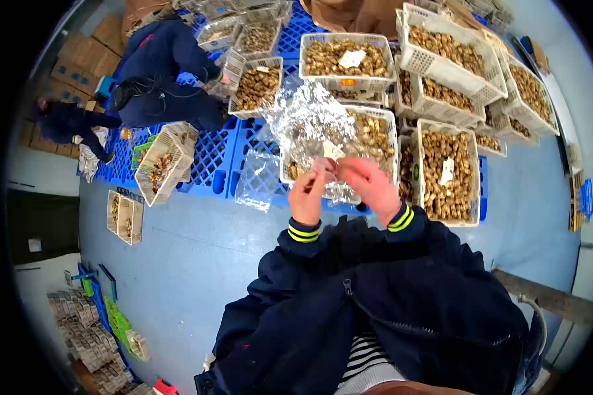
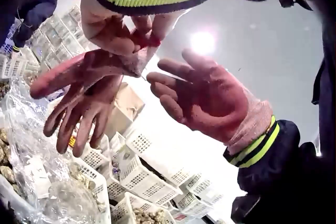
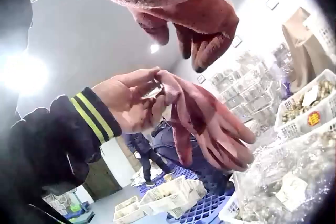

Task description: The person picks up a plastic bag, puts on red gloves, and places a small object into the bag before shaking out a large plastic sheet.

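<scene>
My bare left hand (image 1: 308, 197) pinches the cuff of an empty pink work glove (image 3: 202, 121), whose fingers dangle down in both wrist views. My right hand (image 1: 375, 187) wears a matching pink glove and is held beside it, apart from the loose glove in the wrist views. Its fingers are slightly bent, with nothing between them, in the left wrist view. Below both hands, crumpled clear plastic (image 1: 303, 118) covers part of a white crate (image 1: 394, 141) of brown, knobbly pieces.
Stacked white crates (image 1: 478, 164) of the same pieces stand at the right, more behind. A clear bag (image 1: 257, 178) lies on the blue pallet (image 1: 211, 158). A tilted crate (image 1: 168, 161) is at the left, near a bending person (image 1: 165, 72); another person (image 1: 72, 122) is farther left.
</scene>
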